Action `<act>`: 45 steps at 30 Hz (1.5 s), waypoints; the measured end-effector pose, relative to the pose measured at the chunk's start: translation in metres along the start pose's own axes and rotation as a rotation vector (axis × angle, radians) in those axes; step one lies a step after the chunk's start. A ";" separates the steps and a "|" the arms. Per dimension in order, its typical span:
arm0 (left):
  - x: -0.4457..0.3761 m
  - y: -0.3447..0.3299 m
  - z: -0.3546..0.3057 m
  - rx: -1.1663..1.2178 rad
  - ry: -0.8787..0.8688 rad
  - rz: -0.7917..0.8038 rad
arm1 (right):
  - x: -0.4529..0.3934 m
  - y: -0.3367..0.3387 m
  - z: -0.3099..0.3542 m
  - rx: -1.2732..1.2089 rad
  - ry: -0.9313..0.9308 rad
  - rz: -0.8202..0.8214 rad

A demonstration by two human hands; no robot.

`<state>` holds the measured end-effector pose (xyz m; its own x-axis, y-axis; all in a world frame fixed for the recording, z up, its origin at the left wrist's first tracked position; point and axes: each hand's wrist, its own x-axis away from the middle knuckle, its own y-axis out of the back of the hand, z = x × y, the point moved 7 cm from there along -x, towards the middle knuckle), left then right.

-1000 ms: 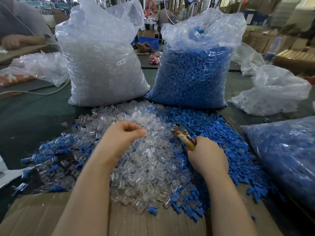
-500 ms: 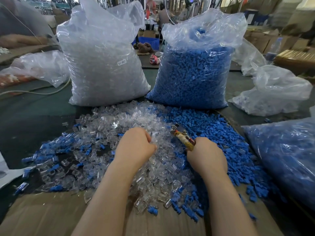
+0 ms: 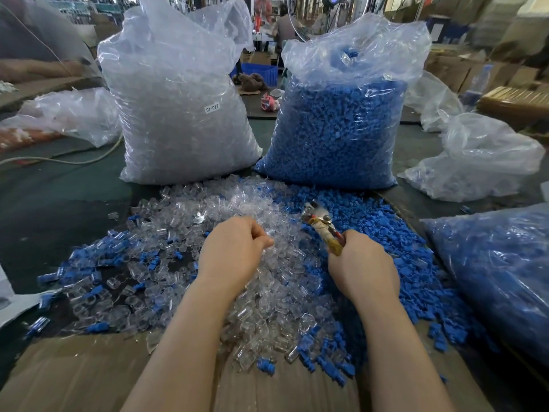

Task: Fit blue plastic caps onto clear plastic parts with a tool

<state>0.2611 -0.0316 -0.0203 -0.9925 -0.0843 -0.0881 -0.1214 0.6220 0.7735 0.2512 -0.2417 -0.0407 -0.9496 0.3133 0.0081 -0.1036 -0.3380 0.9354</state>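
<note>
L hand point(image 3: 234, 251) sits over the heap of clear plastic parts point(image 3: 267, 281), fingers point(image 3: 261, 237) curled together w/ tips pinching at a clear piece, though which piece can't be made out in the glare; R hand point(image 3: 361, 269) has its fingers wrapped round the handle of the pliers-type tool point(image 3: 322, 226), metal head pointing up-left, away from the person, above the seam where clear parts meet the loose blue caps point(image 3: 371, 221); blue caps spread to the R of the clear heap, w/ more scattered on the L edge point(image 3: 89, 263); both heaps lie on cardboard point(image 3: 89, 376) atop the dark green surface point(image 3: 59, 209). Behind: tall bag of clear parts point(image 3: 184, 114) w/ label "SJ-017", just beside it a bag of blue caps point(image 3: 335, 129); another blue-filled bag point(image 3: 499, 275) at far R; crumpled near-empty bag point(image 3: 481, 162) beyond it.
</note>
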 end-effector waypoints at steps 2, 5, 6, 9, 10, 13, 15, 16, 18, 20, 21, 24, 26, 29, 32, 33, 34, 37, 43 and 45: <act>0.000 0.003 -0.001 0.091 -0.008 -0.042 | 0.002 -0.005 0.002 0.064 0.023 0.057; 0.001 0.004 -0.003 0.295 0.006 -0.068 | 0.003 -0.009 0.002 0.077 0.022 0.084; 0.001 0.004 -0.003 0.387 0.019 -0.062 | 0.003 -0.009 0.002 0.075 0.025 0.076; 0.002 0.003 -0.004 0.695 0.083 0.005 | 0.003 -0.008 0.003 0.054 0.043 0.042; 0.002 0.001 -0.004 0.773 0.109 0.045 | 0.003 -0.007 0.003 0.039 0.050 0.029; 0.003 -0.005 -0.005 0.922 0.176 0.156 | 0.001 -0.005 0.003 -0.077 0.047 -0.009; 0.004 -0.008 -0.004 1.006 0.210 0.183 | -0.001 -0.003 0.003 -0.187 0.046 -0.026; 0.004 -0.009 -0.004 1.037 0.224 0.187 | -0.002 -0.003 0.004 -0.249 0.055 -0.029; 0.004 -0.010 -0.004 1.068 0.243 0.189 | -0.001 -0.003 0.006 -0.412 0.092 -0.031; 0.004 -0.011 -0.005 1.090 0.253 0.193 | 0.000 -0.001 0.010 -0.596 0.138 -0.040; 0.004 -0.012 -0.006 1.101 0.257 0.195 | 0.001 0.000 0.012 -0.675 0.152 -0.039; 0.005 -0.014 -0.008 1.113 0.251 0.197 | 0.004 0.003 0.017 -0.838 0.189 -0.018; 0.005 -0.015 -0.009 1.116 0.247 0.198 | 0.005 0.005 0.020 -0.906 0.213 -0.010; 0.006 -0.016 -0.010 1.131 0.256 0.197 | 0.008 0.008 0.025 -0.987 0.241 -0.010; 0.008 -0.018 -0.013 1.138 0.257 0.200 | 0.011 0.011 0.029 -1.052 0.275 0.004; 0.008 -0.019 -0.015 1.139 0.251 0.202 | 0.011 0.011 0.030 -1.057 0.286 0.017; 0.008 -0.020 -0.016 1.137 0.243 0.201 | 0.012 0.010 0.031 -1.057 0.298 0.030; 0.009 -0.020 -0.020 1.113 0.217 0.177 | 0.012 0.008 0.034 -1.035 0.316 0.053; 0.008 -0.012 -0.020 0.994 0.154 0.082 | 0.013 0.005 0.036 -1.055 0.278 0.036; 0.009 -0.010 -0.022 0.966 0.128 0.077 | 0.015 0.003 0.036 -1.090 0.258 0.045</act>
<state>0.2540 -0.0555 -0.0152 -0.9965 -0.0646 0.0540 -0.0686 0.9946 -0.0778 0.2473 -0.2062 -0.0247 -0.9787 0.1309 -0.1579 -0.1514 -0.9804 0.1260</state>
